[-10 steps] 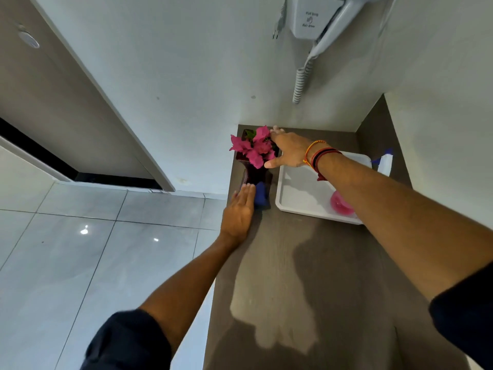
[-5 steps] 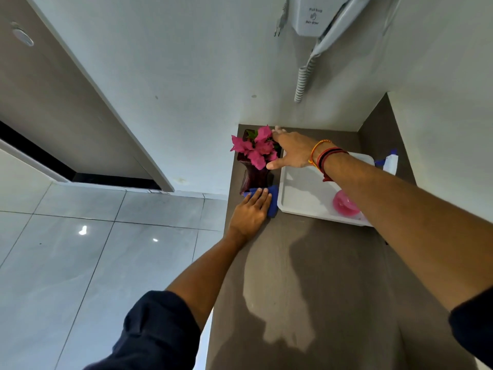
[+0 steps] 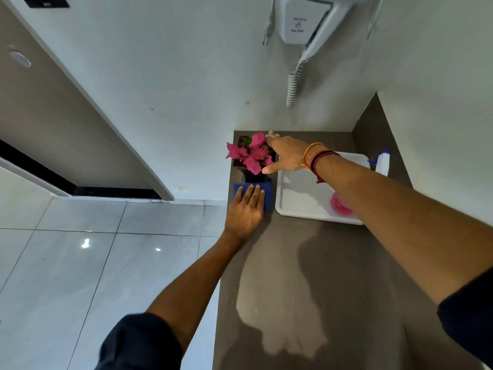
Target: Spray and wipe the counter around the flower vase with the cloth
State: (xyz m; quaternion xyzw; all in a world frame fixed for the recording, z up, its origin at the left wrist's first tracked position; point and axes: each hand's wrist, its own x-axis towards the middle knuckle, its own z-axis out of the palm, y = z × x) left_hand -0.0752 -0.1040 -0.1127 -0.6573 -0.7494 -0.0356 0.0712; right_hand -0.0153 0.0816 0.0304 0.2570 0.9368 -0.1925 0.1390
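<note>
Though hand-covered, blue cloth (image 3: 266,192) flat.

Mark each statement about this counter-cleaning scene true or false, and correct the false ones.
1. The left hand lies flat on the blue cloth. True.
2. The cloth lies inside the white tray. False: it lies on the counter, left of the tray, in front of the vase.
3. The right hand is at the pink flowers at the top of the vase. True.
4. The right hand is holding the spray bottle. False: the bottle stands alone beyond the tray.
5. A hair dryer hangs on the wall. True.
</note>
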